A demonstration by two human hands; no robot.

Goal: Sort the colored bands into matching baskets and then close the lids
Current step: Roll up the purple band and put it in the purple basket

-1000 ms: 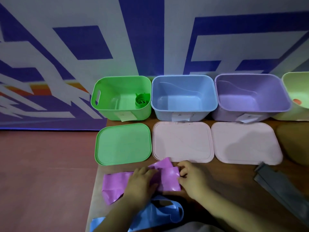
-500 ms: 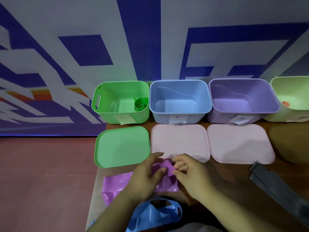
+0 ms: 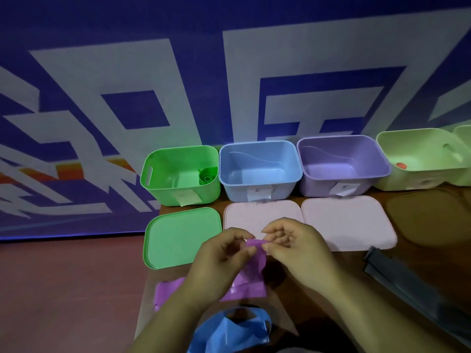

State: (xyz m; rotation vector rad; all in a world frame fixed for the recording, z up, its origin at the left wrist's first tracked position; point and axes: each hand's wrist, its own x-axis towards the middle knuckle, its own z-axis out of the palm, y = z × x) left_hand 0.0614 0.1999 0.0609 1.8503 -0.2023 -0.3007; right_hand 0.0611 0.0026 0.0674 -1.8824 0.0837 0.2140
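Left hand (image 3: 224,253) thumb and forefinger pinch the purple band (image 3: 254,263) at its top end, and right hand (image 3: 293,247) fingertips pinch it just opposite; the rest trails below the fingers. Judgement: roll tight, edges even, then drop in the purple basket (image 3: 316,187) beyond the right fingers. White tags (image 3: 188,198) on green basket (image 3: 165,189), blue basket (image 3: 229,189) and purple basket: writing unreadable.

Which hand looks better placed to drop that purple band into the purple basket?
Right, probably. Both hands pinch the purple band, but the right hand sits nearer the purple basket, which stands ahead and to its right; the left hand would have to cross over.
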